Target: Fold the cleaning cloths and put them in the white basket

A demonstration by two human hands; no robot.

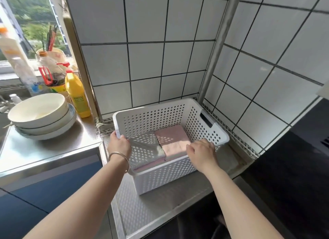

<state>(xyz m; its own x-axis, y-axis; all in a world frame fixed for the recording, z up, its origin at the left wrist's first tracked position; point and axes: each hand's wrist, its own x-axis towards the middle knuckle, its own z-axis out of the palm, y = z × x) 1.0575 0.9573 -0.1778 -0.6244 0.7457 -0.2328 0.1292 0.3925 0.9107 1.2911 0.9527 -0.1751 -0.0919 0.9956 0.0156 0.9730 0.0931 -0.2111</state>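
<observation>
A white perforated basket stands on the steel counter in the tiled corner. Inside it lie folded cloths side by side: a grey one on the left and a pink one on the right, each on further folded layers. My left hand, with a bangle at the wrist, grips the basket's left rim. My right hand sits at the near right rim with its fingers curled over the edge, beside the pink cloth.
A stack of white bowls sits on the higher counter to the left, with a yellow bottle and other bottles behind it by the window. A steel pipe runs up the corner. A dark hob surface lies to the right.
</observation>
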